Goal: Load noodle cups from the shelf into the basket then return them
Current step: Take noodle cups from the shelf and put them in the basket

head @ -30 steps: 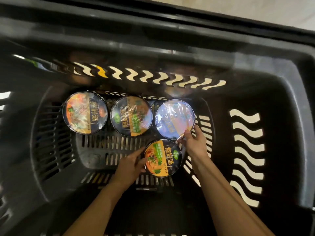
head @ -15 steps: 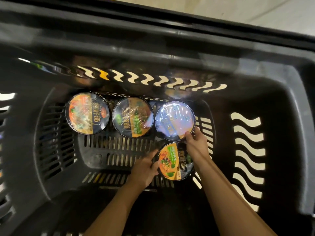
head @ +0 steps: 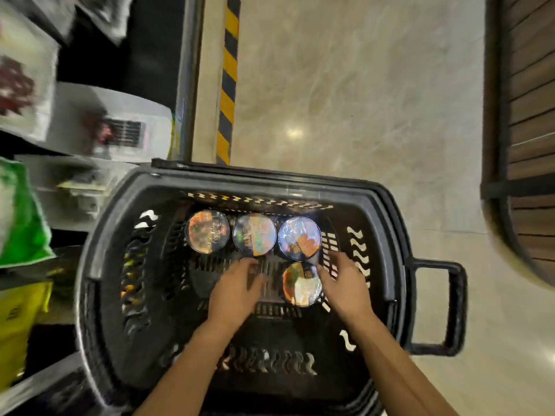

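Note:
A black plastic basket stands on the floor below me. Three noodle cups sit in a row along its far wall: the left cup, the middle cup and the right cup. A fourth noodle cup stands in front of the right one. My left hand hovers over the basket floor left of that fourth cup, fingers spread and holding nothing. Just right of the same cup is my right hand, its fingers loose and apart from the lid.
Shelves with blurred packaged goods and a green bag stand on the left. A yellow-and-black striped strip runs along the tiled floor. The basket handle sticks out to the right. A wooden slatted fixture stands far right.
Both hands have let go of the fourth cup and lifted away from it. The view has pulled back and up, so the whole basket, shelves and floor now show.

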The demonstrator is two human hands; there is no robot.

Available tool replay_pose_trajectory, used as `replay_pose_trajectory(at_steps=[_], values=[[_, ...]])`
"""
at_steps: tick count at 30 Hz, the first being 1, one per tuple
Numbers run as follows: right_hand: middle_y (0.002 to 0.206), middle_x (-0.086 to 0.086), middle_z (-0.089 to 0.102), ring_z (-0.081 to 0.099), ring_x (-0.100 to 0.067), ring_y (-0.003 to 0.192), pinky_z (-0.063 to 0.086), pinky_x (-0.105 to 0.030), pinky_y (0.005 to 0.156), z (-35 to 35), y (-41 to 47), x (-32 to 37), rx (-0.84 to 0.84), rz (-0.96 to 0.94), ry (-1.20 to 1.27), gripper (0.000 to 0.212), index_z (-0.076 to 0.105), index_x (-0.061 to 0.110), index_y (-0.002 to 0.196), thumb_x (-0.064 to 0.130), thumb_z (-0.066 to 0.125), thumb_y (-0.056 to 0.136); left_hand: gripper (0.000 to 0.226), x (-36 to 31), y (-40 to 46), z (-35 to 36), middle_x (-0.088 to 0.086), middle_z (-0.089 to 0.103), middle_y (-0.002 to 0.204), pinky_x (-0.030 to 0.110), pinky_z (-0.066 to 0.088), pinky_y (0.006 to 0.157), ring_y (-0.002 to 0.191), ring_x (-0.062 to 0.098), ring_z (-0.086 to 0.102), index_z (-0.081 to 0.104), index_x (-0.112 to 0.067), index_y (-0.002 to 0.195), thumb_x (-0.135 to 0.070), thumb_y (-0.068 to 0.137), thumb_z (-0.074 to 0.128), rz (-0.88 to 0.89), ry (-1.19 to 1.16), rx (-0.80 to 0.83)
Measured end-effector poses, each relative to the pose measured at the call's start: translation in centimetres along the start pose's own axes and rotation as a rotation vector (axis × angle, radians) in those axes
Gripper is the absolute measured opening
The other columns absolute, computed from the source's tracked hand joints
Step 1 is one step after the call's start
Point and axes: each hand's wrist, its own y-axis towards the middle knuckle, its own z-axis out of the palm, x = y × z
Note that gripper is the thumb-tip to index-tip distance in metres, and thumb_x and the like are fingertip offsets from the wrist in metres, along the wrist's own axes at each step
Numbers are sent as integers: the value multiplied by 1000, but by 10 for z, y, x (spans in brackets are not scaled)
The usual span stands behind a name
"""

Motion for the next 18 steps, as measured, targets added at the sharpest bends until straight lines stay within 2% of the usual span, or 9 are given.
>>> replay_pose_trajectory(at_steps=[5, 8, 13, 18], values=[[128, -9, 57, 52, -27, 119, 39, -30, 89, -84, -107, 62, -44, -113, -13, 41, 49, 13, 130, 25, 57, 91, 30, -67, -89, -110, 3, 57, 113, 31, 43, 80, 105, 23, 56, 54, -13, 119, -23, 91, 56, 66, 5, -75], [128, -6, 58, 54, -24, 118, 41, -30, 92, -127, -175, 96, -82, -203, 33, 40, 51, 14, 129, 23, 57, 91, 35, -98, -143, -162, 7, 63, 104, 29, 45, 75, 94, 26, 62, 58, -9, 118, -27, 88, 58, 207, 9, -239], [130, -2, 55, 53, -19, 118, 37, -23, 86, -178, -276, 135, -167, -362, 26, 41, 48, 18, 132, 26, 56, 93, 38, -140, -233, -234, -3, 55, 124, 22, 39, 87, 111, 13, 54, 49, -19, 128, -35, 93, 51, 224, -64, -295], [130, 1, 56, 54, -16, 118, 40, -24, 94, -197, -357, 160, -219, -509, 73, 46, 45, 19, 134, 32, 57, 91, 40, -156, -306, -274, -3, 53, 127, 21, 38, 93, 117, 13, 51, 46, -21, 130, -30, 92, 55, 268, -135, -395]])
